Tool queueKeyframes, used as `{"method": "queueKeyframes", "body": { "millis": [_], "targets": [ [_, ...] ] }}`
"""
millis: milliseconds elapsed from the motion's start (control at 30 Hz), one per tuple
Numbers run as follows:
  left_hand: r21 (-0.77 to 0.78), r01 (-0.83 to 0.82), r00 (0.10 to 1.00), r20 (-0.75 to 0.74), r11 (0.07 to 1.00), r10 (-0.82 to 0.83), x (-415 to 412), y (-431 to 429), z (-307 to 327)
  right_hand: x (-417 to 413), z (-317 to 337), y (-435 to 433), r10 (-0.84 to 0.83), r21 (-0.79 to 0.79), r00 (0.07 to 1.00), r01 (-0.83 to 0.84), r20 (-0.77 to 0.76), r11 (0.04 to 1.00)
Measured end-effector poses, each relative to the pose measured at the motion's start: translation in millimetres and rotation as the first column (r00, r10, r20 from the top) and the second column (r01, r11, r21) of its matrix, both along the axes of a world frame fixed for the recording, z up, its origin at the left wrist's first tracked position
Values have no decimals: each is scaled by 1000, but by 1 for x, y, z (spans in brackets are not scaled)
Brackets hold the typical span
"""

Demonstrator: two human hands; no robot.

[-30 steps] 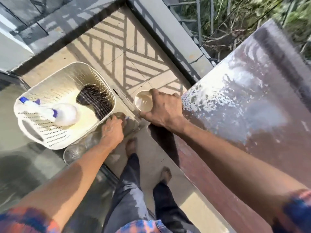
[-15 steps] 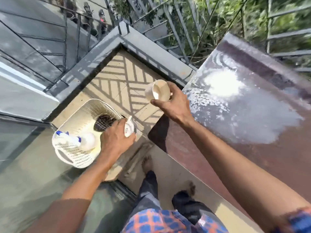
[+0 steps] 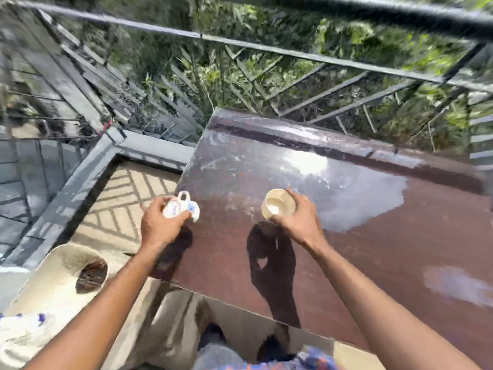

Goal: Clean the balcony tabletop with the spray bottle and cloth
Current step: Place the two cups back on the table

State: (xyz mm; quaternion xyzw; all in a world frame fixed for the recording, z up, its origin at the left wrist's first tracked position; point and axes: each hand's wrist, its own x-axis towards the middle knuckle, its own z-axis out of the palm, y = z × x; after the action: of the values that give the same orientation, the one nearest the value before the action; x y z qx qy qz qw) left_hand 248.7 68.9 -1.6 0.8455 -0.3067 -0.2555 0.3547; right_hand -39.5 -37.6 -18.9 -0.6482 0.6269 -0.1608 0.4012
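Observation:
The brown balcony tabletop [image 3: 360, 249] fills the right half of the view, with wet, shiny patches on its far part. My left hand [image 3: 160, 225] grips a small white cup with blue marks [image 3: 181, 205] above the table's left edge. My right hand [image 3: 298, 217] holds a cream cup [image 3: 277, 205] over the middle of the tabletop, its mouth tilted toward me. The spray bottle [image 3: 24, 323], white with blue parts, lies in a white basket [image 3: 53, 273] on the floor at the lower left. No cloth is in sight.
A metal railing [image 3: 293, 54] runs behind the table with greenery beyond it. The tiled balcony floor [image 3: 120, 209] lies to the left of the table. My legs and feet show below the table's near edge.
Both hands have risen from the floor beside the basket to above the tabletop, each carrying a cup. My view has tilted up from the floor toward the railing.

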Motion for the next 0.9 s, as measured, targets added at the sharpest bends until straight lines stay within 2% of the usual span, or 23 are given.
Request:
{"method": "queueKeyframes", "body": {
  "millis": [67,267,467,567,700,800,867,900],
  "targets": [
    [-20,72,997,-26,997,-72,-30,-20,-2,-35,-2,-5,-48,-4,999,47,-14,999],
    [37,228,972,43,973,-230,-94,-75,-19,-98,-9,-24,-148,7,987,148,57,989],
    [30,394,910,130,919,-394,-104,-143,-19,-93,-18,-72,-168,-21,981,171,97,985],
    [38,375,917,132,926,-376,-95,-186,-21,-77,-23,-113,-187,-27,977,191,104,981],
    [-30,231,973,4,972,-231,-89,-233,-24,-50,-33,-165,-184,-30,978,188,97,982],
    [-111,127,982,-125,986,-141,-91,-258,-28,-36,-39,-187,-172,-50,980,177,97,983],
    [-122,0,950,-309,993,-38,-90,-271,-31,-26,-47,-196,-168,-53,982,173,84,984],
    [-126,-67,898,-440,990,5,-90,-274,-32,-23,-50,-198,-165,-49,983,169,75,984]
  ]
}}
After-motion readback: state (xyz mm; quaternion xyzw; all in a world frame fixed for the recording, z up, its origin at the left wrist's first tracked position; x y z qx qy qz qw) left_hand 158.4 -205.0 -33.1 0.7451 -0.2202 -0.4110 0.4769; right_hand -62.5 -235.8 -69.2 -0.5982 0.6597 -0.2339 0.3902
